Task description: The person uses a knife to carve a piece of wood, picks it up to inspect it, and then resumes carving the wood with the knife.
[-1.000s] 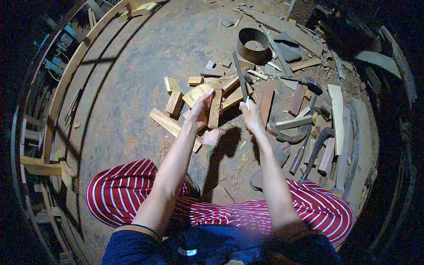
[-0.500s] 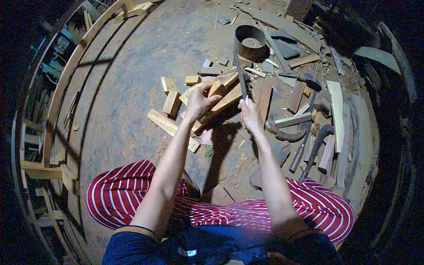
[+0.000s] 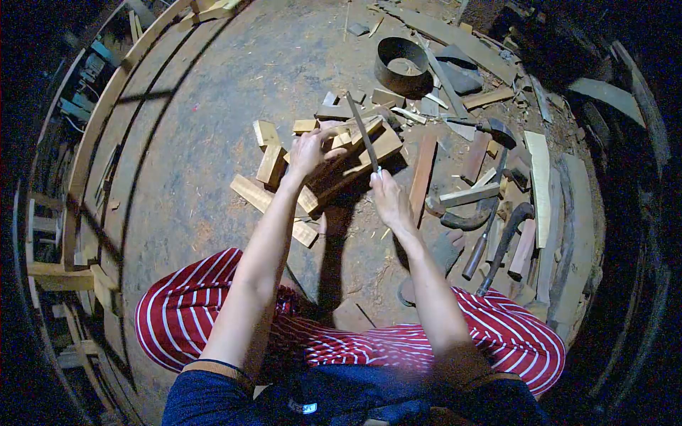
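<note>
In the head view, my right hand [image 3: 391,199] is closed around the handle of a long narrow-bladed tool [image 3: 364,131]. The dark blade slants up and left, overlapping the end of a small wooden piece [image 3: 342,140]. My left hand [image 3: 312,153] grips that piece between thumb and fingers, over a larger squared wooden block [image 3: 380,145] on the floor. Just left of this hand lie short wooden offcuts [image 3: 271,165], and a pale wooden strip [image 3: 250,193] extends partly behind my left forearm.
A round metal ring-shaped container [image 3: 402,67] stands beyond the wood. At right are a hammer [image 3: 497,131], a curved dark-handled tool [image 3: 513,227], a reddish wooden bar [image 3: 423,170] and long boards [image 3: 538,188]. A wooden frame [image 3: 92,142] runs along the left.
The blade has swung left, its tip moving away from the metal container, and my right hand has shifted left and slightly down. My left hand has moved slightly left, still gripping the wood.
</note>
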The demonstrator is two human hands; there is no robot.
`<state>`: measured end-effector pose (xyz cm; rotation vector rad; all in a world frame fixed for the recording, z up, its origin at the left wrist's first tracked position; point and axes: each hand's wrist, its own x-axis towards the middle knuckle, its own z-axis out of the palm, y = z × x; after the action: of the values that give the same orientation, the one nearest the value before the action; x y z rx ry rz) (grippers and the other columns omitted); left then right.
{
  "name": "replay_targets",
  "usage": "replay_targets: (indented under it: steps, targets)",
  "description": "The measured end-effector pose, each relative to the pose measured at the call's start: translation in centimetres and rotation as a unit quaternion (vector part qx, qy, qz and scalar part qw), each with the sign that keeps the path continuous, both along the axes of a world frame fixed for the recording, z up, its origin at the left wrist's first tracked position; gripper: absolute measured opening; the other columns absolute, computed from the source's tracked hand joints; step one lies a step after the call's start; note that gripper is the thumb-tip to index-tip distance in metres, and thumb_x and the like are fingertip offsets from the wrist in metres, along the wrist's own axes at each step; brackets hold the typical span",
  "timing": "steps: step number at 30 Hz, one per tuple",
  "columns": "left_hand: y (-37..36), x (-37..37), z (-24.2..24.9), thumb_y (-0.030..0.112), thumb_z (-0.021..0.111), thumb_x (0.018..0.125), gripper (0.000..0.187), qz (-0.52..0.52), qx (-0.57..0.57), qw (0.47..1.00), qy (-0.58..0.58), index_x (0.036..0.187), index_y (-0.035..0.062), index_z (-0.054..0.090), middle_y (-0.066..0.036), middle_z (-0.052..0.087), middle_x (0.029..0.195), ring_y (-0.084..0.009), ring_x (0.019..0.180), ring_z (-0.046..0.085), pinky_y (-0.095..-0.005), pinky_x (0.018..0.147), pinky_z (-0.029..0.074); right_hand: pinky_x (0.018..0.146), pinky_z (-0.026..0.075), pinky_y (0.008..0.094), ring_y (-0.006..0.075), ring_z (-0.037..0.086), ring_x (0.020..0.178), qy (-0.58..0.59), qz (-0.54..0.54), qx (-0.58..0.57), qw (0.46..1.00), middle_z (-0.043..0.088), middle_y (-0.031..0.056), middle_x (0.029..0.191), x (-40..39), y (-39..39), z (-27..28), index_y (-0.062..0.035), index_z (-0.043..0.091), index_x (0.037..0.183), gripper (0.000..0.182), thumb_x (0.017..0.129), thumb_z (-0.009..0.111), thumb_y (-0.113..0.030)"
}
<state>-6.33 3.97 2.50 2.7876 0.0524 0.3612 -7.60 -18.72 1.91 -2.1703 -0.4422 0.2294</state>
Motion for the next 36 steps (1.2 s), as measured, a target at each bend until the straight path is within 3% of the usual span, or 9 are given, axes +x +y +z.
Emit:
replay_targets:
  steps: [3, 5, 8, 17, 21, 24, 26, 33, 36]
  targets:
    - [0.3, 0.5, -0.4, 0.045, 0.055, 0.088, 0.037, 0.089, -0.141, 0.986, -0.015, 0.103, 0.0131, 0.069, -0.015, 0.067, 0.09, -0.0344, 0.087, 0.063, -0.0436, 0.077, 0.049, 0.061, 0.043, 0.0584, 0.0491, 0.058, 0.073, -0.031, 0.002, -0.013, 0.999, 0.06, 0.0267, 0.075, -0.5, 0.4, -0.1, -0.0055, 0.049, 0.094, 0.029, 0.098, 0.04, -0.032]
    - [0.2, 0.6, -0.9, 0.044, 0.051, 0.091, 0.038, 0.146, -0.127, 0.981, -0.021, 0.096, 0.0124, 0.07, -0.014, 0.067, 0.084, -0.0343, 0.081, 0.064, -0.0452, 0.075, 0.048, 0.06, 0.043, 0.0583, 0.0487, 0.058, 0.072, -0.027, 0.003, -0.038, 0.999, 0.06, 0.0269, 0.073, -0.7, 0.9, -0.2, -0.0061, 0.049, 0.094, 0.028, 0.098, 0.04, -0.032]
    - [-0.4, 0.8, -0.3, 0.042, 0.049, 0.091, 0.038, 0.188, 0.029, 0.982, -0.001, 0.089, 0.0094, 0.07, -0.017, 0.067, 0.085, -0.033, 0.081, 0.065, -0.0473, 0.07, 0.049, 0.059, 0.044, 0.0573, 0.0475, 0.059, 0.071, -0.019, 0.011, -0.031, 0.999, 0.06, 0.0277, 0.072, -0.7, 1.8, -0.9, -0.0067, 0.05, 0.094, 0.026, 0.097, 0.041, -0.031]
    - [-1.7, 2.4, -0.6, 0.041, 0.051, 0.089, 0.037, 0.283, 0.048, 0.958, -0.011, 0.079, 0.0126, 0.073, -0.014, 0.068, 0.076, -0.033, 0.074, 0.066, -0.0439, 0.073, 0.05, 0.059, 0.043, 0.0559, 0.0482, 0.058, 0.071, -0.02, 0.038, -0.109, 0.993, 0.059, 0.0274, 0.069, -0.8, 2.8, 0.3, -0.0035, 0.049, 0.095, 0.026, 0.098, 0.041, -0.028]
    - [-1.9, 2.9, -0.8, 0.033, 0.051, 0.085, 0.032, 0.293, -0.022, 0.955, 0.04, 0.076, 0.0083, 0.07, -0.017, 0.068, 0.076, -0.0336, 0.071, 0.067, -0.0477, 0.077, 0.045, 0.056, 0.044, 0.0571, 0.0475, 0.059, 0.067, -0.04, 0.053, -0.138, 0.988, 0.057, 0.0282, 0.064, -0.7, 2.6, 1.4, -0.0033, 0.049, 0.095, 0.025, 0.098, 0.04, -0.026]
    - [-2.1, 2.9, -0.7, 0.031, 0.052, 0.084, 0.031, 0.31, -0.012, 0.95, 0.041, 0.075, 0.0085, 0.07, -0.017, 0.067, 0.075, -0.0337, 0.069, 0.067, -0.0466, 0.07, 0.049, 0.056, 0.044, 0.057, 0.047, 0.059, 0.067, -0.025, 0.061, -0.161, 0.985, 0.058, 0.0278, 0.065, -0.7, 2.6, 1.7, -0.0036, 0.05, 0.096, 0.024, 0.098, 0.04, -0.026]
    - [-2.0, 2.9, -1.0, 0.042, 0.05, 0.089, 0.04, 0.306, 0.05, 0.951, -0.008, 0.074, 0.0119, 0.072, -0.016, 0.066, 0.067, -0.033, 0.058, 0.065, -0.0418, 0.052, 0.051, 0.053, 0.047, 0.0527, 0.0427, 0.062, 0.061, -0.057, 0.046, -0.18, 0.981, 0.06, 0.0235, 0.063, -0.8, 2.5, 1.7, -0.0047, 0.05, 0.095, 0.023, 0.098, 0.04, -0.025]
    - [-1.9, 3.1, -1.9, 0.042, 0.049, 0.09, 0.042, 0.307, 0.073, 0.948, -0.043, 0.069, 0.0122, 0.07, -0.013, 0.065, 0.063, -0.03, 0.053, 0.064, -0.0403, 0.049, 0.051, 0.052, 0.046, 0.0538, 0.0443, 0.06, 0.06, -0.037, 0.048, -0.19, 0.98, 0.059, 0.0244, 0.061, -0.4, 2.5, 2.9, -0.0051, 0.051, 0.095, 0.022, 0.097, 0.042, -0.025]
    - [-2.2, 2.8, -1.4, 0.041, 0.049, 0.091, 0.043, 0.31, 0.093, 0.944, -0.059, 0.067, 0.0112, 0.069, -0.012, 0.065, 0.063, -0.0287, 0.052, 0.064, -0.0401, 0.048, 0.051, 0.061, 0.047, 0.0558, 0.0464, 0.061, 0.071, 0.019, 0.062, -0.242, 0.968, 0.061, 0.0298, 0.071, -0.6, 3.9, 3.3, -0.0017, 0.051, 0.1, 0.027, 0.097, 0.039, -0.026]
